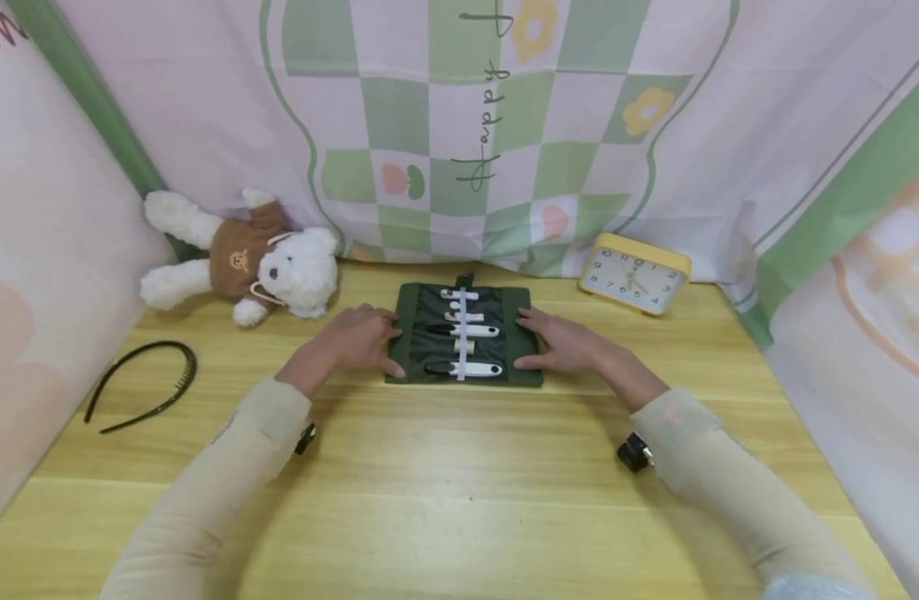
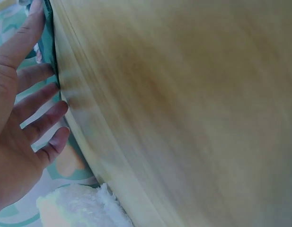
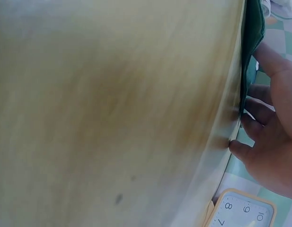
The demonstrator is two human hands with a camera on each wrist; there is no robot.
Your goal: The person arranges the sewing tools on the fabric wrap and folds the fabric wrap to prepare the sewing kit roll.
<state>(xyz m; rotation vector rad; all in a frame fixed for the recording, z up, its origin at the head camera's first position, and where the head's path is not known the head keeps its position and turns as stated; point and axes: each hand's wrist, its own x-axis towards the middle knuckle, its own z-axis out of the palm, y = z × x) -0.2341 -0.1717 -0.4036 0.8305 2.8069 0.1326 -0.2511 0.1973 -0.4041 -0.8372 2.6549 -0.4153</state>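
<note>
A dark green fabric tool pouch point(image 1: 521, 377) lies unfolded on the table. A pale elastic strap point(image 1: 462, 333) runs down its middle over several small items, among them a white-handled tool point(image 1: 483, 370), a similar white-handled tool point(image 1: 483, 332) and a small spool point(image 1: 466, 346). My left hand point(image 1: 354, 337) rests on the pouch's left side, fingers spread and lightly bent. Opposite it, my right hand point(image 1: 562, 342) touches the right flap with fingertips and thumb. In the wrist views, the fingers of the left hand point(image 2: 27, 104) and right hand point(image 3: 273, 118) meet the pouch's edges.
A white plush dog point(image 1: 302, 271) in a brown top lies at the back left. In front of it on the left is a black headband point(image 1: 192, 367). A yellow alarm clock point(image 1: 634, 275) stands at the back right. Printed curtains point(image 1: 489, 125) hang behind the wooden table point(image 1: 444, 483).
</note>
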